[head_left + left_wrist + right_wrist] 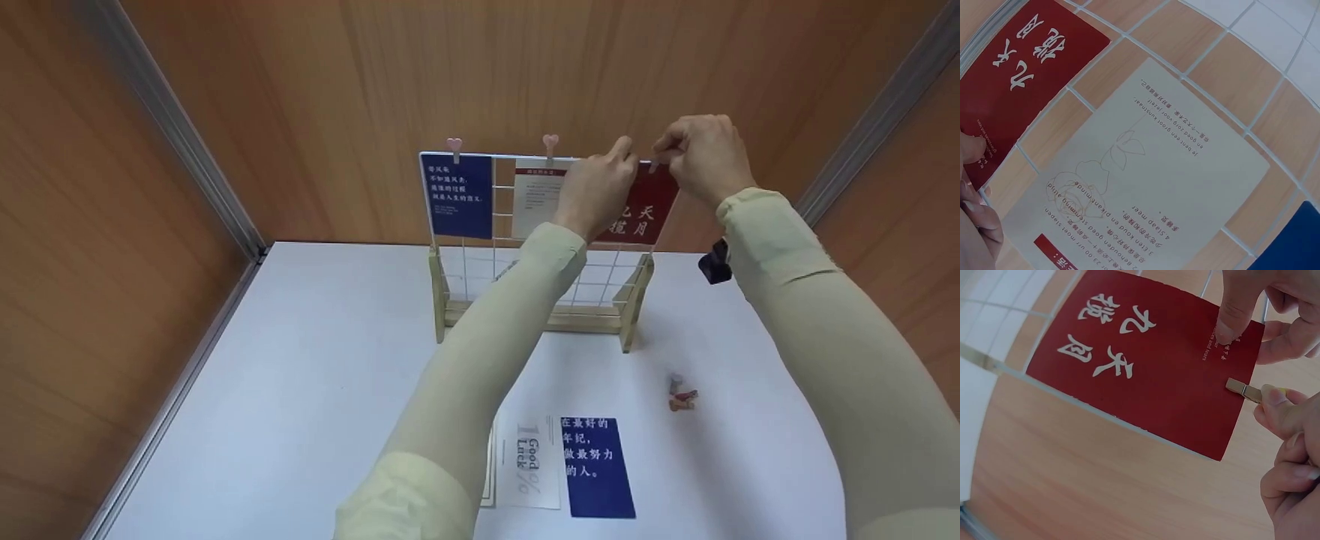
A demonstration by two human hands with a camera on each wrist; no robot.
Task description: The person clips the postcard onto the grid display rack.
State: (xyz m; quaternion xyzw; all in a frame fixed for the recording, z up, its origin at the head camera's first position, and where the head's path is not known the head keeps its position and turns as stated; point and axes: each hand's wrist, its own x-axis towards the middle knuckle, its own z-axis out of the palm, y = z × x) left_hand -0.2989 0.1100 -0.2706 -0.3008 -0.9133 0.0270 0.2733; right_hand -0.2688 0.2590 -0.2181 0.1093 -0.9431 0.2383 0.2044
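Note:
A red card (1174,371) with white characters lies flat against the right end of a white wire grid rack (1123,35). My left hand (596,191) pinches its top edge, thumb on the front and fingers behind. Beside it, my right hand (709,154) pinches a small wooden clothespin (1244,390) whose tip overlaps the card's top edge. Left of the red card hang a white card with a rose drawing (1134,163) and a blue card (457,199). Heart-topped clothespins (454,146) clip them to the top wire.
The rack stands on a wooden base (585,322). Nearer on the white table lie a blue card (600,472), a "Good Luck" card (536,480) and another card partly under the left sleeve. Several small clothespins (681,401) lie at the right. Wood panels rise behind and beside the table.

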